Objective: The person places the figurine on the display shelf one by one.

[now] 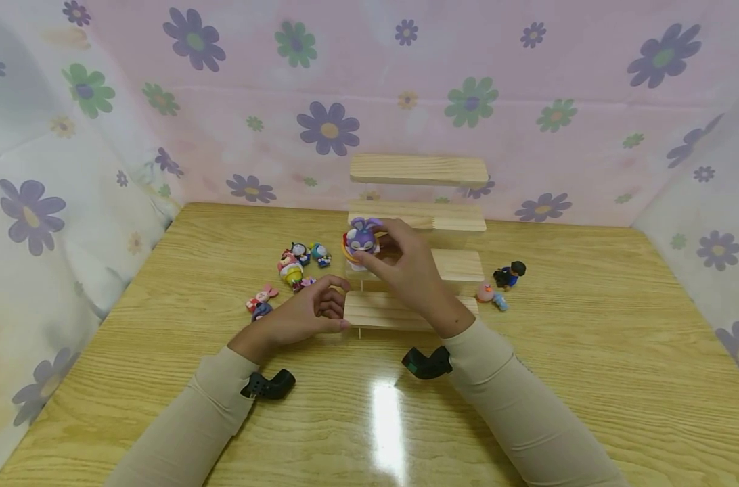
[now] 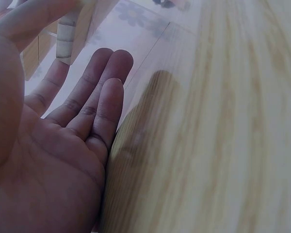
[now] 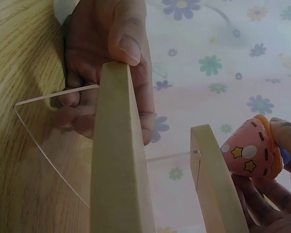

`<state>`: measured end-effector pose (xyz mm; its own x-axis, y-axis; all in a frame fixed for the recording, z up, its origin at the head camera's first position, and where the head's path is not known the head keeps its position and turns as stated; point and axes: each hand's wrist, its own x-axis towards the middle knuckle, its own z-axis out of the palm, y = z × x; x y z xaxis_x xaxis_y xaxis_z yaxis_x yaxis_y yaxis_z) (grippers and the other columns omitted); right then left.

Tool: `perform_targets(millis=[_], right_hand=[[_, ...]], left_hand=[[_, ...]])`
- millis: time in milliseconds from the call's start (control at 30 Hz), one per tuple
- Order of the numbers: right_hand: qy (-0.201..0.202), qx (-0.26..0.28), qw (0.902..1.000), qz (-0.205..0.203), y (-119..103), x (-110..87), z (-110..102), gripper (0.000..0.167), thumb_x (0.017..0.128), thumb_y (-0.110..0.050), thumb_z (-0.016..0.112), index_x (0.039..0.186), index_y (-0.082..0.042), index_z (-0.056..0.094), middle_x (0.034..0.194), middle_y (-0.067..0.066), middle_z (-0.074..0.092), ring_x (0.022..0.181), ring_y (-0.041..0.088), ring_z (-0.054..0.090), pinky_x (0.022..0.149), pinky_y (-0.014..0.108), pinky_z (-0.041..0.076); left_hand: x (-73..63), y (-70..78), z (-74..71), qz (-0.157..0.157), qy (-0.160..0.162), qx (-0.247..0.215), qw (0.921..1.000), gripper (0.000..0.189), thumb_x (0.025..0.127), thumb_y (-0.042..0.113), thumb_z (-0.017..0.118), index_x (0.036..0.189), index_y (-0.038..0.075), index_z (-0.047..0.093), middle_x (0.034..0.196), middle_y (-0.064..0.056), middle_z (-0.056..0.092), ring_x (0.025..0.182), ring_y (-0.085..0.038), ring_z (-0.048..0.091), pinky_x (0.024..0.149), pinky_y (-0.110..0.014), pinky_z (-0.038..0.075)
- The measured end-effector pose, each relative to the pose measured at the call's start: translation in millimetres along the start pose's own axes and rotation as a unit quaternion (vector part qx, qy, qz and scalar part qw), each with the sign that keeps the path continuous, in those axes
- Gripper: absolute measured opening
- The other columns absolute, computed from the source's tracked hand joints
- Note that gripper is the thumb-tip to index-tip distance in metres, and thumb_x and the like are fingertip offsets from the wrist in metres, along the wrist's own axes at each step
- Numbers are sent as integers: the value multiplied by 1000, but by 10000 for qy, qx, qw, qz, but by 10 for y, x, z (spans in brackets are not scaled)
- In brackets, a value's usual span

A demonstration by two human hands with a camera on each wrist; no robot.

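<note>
My right hand (image 1: pixel 415 274) pinches a purple rabbit figurine (image 1: pixel 362 238) between thumb and fingers, at the left end of the second plank from the bottom of a stepped wooden display shelf (image 1: pixel 400 311). In the right wrist view the figurine's pink, star-marked base (image 3: pixel 250 150) with orange trim overlaps the plank's edge. At the left end of the lowest plank, my left hand (image 1: pixel 299 314) holds the shelf, thumb at the front corner and index finger behind. Its other fingers lie loosely below the plank, low over the tabletop in the left wrist view.
Left of the shelf lie several small figurines, among them a pink one with a yellow lower part (image 1: pixel 292 269) and a red-and-pink one (image 1: pixel 262 295). On the right are a dark-haired figure (image 1: pixel 511 274) and a round pink figurine (image 1: pixel 485 292). Clear panels (image 3: pixel 53 141) support the planks.
</note>
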<state>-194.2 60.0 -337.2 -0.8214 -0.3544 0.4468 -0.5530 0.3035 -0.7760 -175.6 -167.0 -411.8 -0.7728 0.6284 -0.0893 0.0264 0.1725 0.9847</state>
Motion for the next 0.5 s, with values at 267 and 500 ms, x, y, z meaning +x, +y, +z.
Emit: perform_targets(millis=[267,500], right_hand=[[70,-98,9999,61,3,-9,8,46,91,-18,75,131,-2,58,118,12,62,100,23,68,82,32,59],[46,-54,10000,61,5,-10,6,47,91,-17,75,132,-3,57,120,12,62,99,22,68,84,32,59]], left_hand=[[0,8,6,-2,-8,-55,10000,57,92,7,71,138,10,39,102,-7,54,90,-16,57,82,-27,52],[-8,17,0,26,-1,-69,10000,57,91,8,72,138,9,39,101,-7,53,89,-16,57,82,-26,52]])
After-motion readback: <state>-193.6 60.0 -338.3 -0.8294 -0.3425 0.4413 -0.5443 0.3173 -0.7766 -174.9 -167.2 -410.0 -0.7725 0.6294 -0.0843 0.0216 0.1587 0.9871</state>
